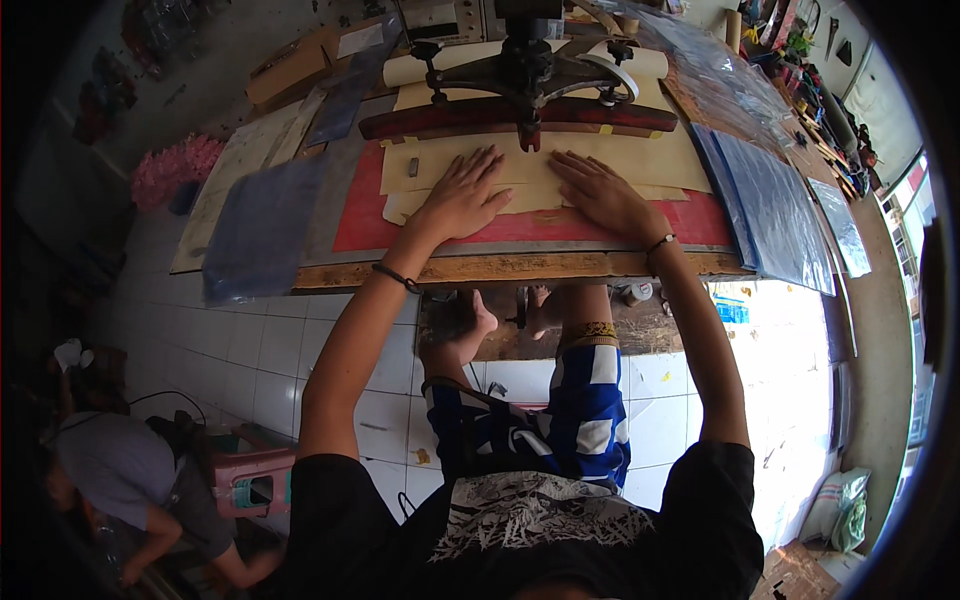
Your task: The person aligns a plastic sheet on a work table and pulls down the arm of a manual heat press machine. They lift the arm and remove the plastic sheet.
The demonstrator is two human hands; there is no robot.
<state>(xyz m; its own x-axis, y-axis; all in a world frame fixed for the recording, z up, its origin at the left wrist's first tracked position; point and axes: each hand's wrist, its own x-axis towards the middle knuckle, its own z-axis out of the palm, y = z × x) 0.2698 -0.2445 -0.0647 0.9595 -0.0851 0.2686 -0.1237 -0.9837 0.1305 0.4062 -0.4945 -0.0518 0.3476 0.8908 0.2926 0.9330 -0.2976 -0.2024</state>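
My left hand (462,195) lies flat, fingers stretched, on a tan sheet (530,180) on the workbench. Opposite it, my right hand (604,192) presses flat on the same sheet, its fingers pointing inward. Under the tan sheet a red sheet (362,220) shows along the near side and the left. Just beyond my fingertips hangs the long dark red bar (440,122) of a press, carried by a black metal frame (525,75). A small grey metal piece (413,167) rests on the tan sheet, left of my left hand.
Stacks of clear bluish plastic sheets lie left (265,225) and right (780,205), hanging past the bench's wooden edge (520,268). A cardboard box (290,70) sits far left. Another person (130,480) bends low at the lower left, beside a pink stool (250,480).
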